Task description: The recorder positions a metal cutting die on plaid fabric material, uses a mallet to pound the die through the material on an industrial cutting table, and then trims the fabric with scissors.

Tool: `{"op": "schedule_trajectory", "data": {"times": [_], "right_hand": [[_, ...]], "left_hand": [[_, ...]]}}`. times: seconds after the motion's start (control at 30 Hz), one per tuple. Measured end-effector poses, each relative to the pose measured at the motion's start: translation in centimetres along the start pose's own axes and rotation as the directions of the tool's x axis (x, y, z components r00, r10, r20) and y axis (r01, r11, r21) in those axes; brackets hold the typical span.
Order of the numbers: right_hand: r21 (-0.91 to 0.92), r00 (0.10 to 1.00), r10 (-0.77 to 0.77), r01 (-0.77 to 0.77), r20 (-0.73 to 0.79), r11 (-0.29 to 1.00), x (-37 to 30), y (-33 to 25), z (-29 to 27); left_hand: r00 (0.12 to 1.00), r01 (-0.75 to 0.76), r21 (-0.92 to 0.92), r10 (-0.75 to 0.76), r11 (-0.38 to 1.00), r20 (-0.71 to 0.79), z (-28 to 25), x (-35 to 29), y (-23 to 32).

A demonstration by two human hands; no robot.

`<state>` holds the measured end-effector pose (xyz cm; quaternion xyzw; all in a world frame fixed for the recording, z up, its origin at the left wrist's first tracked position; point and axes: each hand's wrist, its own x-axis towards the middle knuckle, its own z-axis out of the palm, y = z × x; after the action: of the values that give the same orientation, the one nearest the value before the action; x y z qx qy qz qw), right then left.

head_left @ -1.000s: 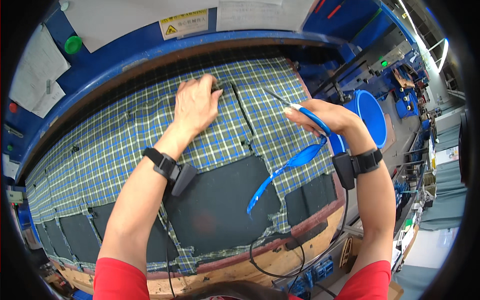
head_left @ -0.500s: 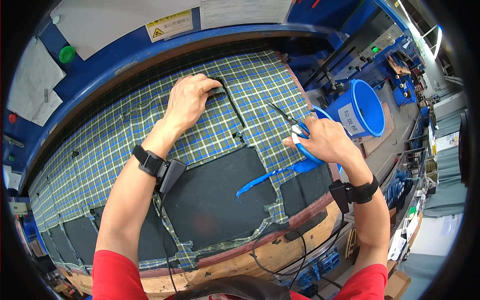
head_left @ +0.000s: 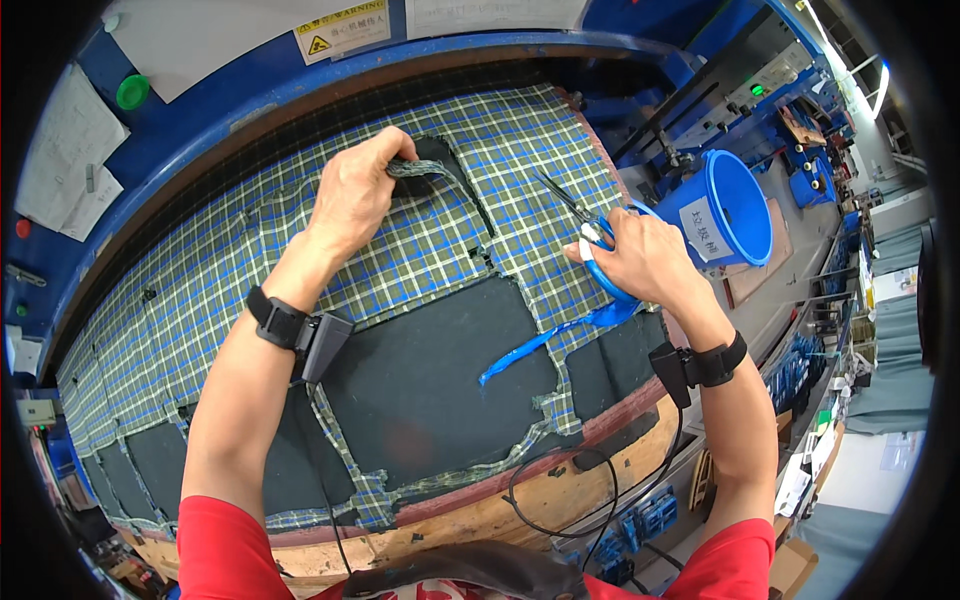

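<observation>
My left hand (head_left: 357, 188) pinches the cut edge of a stack of plaid fabric (head_left: 400, 255) and lifts it, so the dark surface shows through beneath. Green, blue and white checks cover the cloth, which has a cut slit to the right of this hand. In my right hand (head_left: 645, 252) is a pair of scissors (head_left: 598, 236) with blue handles, blades pointing up and left over the cloth. From the handles trails a blue strip (head_left: 540, 343) that lies across a cut-out area. Dark board (head_left: 440, 385) is exposed there, framed by narrow plaid offcuts (head_left: 372, 500).
A blue bucket (head_left: 738, 215) with a white label stands right of the table. Along the far side runs a blue machine beam (head_left: 260, 90) with papers and a warning sign. A wooden edge (head_left: 560, 505) borders the near side, with a black cable (head_left: 515, 490) looped over it.
My left hand has pulled the fabric edge left and up, peeling it back and opening a gap at the slit. The scissors stay in my right hand, which has barely moved.
</observation>
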<state>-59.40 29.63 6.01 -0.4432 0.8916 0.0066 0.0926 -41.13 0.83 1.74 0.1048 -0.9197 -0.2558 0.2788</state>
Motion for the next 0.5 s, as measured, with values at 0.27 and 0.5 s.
{"op": "schedule_trajectory", "data": {"times": [0.27,0.5], "right_hand": [[0.122,0.991,-0.074,0.061,0.108,0.991,-1.9,-1.1,-2.3],[-0.081,0.956,-0.292,0.289,-0.022,0.954,-2.9,-1.6,-2.4]], "left_hand": [[0.989,0.123,-0.205,-0.137,0.971,-0.057,-3.2,-1.6,0.8],[0.994,0.107,-0.152,-0.101,0.983,0.047,-4.9,-2.7,-0.2]]}}
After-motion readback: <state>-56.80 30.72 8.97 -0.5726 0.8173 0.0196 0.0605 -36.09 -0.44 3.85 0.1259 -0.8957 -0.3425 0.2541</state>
